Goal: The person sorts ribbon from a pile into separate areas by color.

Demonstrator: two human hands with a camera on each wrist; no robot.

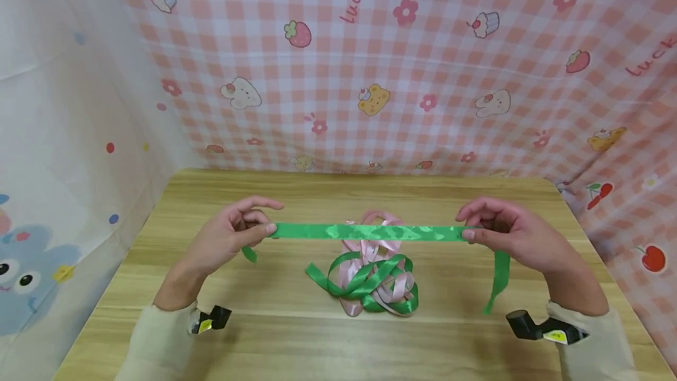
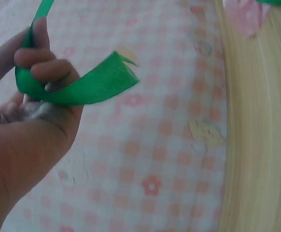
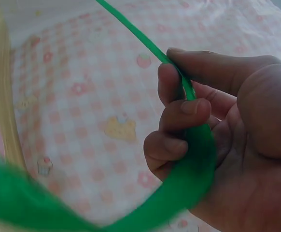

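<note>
While both our hands are raised over the table (image 1: 264,325), we hold a green ribbon (image 1: 370,232) stretched flat and level between them. Our left hand (image 1: 224,240) pinches it on one side, thumb laid along its face, with a short tail hanging below. Our right hand (image 1: 520,240) pinches it on the other side between thumb and forefinger, and a longer tail drops beneath that hand. From the left wrist we see the ribbon's end pass through the fingers and curl outward, its cut edge notched and a little frayed; from the right wrist we see it run down between the curled fingers and the palm, then bend away.

Below and partly behind the taut strip, a loose heap lies on the table: pink ribbon (image 1: 401,285) tangled with more green ribbon (image 1: 378,278), one green end sticking out to the left.

We wear light sleeves (image 1: 158,340), with a black device at each wrist. Behind the table hangs a pink-and-white checked cloth (image 1: 338,75) printed with strawberries, cupcakes and flowers; a white cloth (image 1: 79,104) with coloured dots hangs on the left.
</note>
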